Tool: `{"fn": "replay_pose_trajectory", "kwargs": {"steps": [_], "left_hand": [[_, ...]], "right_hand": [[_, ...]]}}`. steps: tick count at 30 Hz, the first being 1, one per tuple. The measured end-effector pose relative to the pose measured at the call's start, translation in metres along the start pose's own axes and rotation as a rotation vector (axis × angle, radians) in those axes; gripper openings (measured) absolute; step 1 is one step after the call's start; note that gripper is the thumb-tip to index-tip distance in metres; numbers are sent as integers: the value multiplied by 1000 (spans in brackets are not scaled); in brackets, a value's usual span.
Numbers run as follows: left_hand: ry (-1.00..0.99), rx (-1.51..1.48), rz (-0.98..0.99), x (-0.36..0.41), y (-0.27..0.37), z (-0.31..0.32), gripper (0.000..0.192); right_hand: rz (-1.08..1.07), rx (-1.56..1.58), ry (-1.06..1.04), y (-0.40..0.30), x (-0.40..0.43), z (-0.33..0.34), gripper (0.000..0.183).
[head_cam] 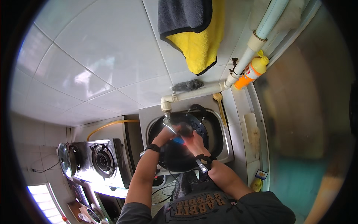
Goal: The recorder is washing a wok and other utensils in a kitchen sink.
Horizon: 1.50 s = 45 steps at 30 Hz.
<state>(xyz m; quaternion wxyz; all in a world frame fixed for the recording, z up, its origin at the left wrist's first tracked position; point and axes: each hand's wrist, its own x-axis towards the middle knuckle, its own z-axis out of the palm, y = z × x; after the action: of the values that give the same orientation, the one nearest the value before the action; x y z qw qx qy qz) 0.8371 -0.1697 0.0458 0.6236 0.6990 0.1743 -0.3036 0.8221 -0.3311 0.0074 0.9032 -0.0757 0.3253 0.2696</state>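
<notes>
Both hands meet over a dark wok (179, 156) that sits in a stainless steel sink (228, 140). A dark rounded object (186, 129), blurred, lies between them; its kind is unclear. My left hand (169, 131) is at its left side, just below the metal tap (168, 122), and the tap's lever partly covers the fingers. On the object's lower right side my right hand (193, 141) has its fingers against it. A blue and red glow shows near the fingertips. A black-handled pan or lid is partly visible behind the wok.
A wooden-handled brush (219, 107) lies on the sink's right rim. White pipe (198, 93) runs along the tiled wall, beneath a grey and yellow towel (195, 42). An orange and yellow bottle (250, 74) stands at the right corner. Left is a gas stove (103, 159) with a lidded pot (66, 159).
</notes>
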Motion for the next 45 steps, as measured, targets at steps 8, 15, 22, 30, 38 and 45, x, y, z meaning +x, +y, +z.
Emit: {"fn": "replay_pose_trajectory", "kwargs": {"steps": [8,15,22,30,38,45], "left_hand": [[-114,175,28,-13,-3,-19,26],[-58,522,121,-5,-34,-26,21],[180,294,285,17,-70,-14,21],[362,686,464,-1,-27,7,25],[434,833,-16,-19,5,8,17],[-11,510,310,10,-40,-11,22]], "right_hand": [[9,13,36,4,-11,16,42],[-71,112,105,-15,-3,9,32],[-129,59,108,0,0,14,30],[-85,118,122,-6,-5,19,31],[-141,-1049,267,-20,-17,35,15],[-317,-1342,132,-15,-15,22,26]]}}
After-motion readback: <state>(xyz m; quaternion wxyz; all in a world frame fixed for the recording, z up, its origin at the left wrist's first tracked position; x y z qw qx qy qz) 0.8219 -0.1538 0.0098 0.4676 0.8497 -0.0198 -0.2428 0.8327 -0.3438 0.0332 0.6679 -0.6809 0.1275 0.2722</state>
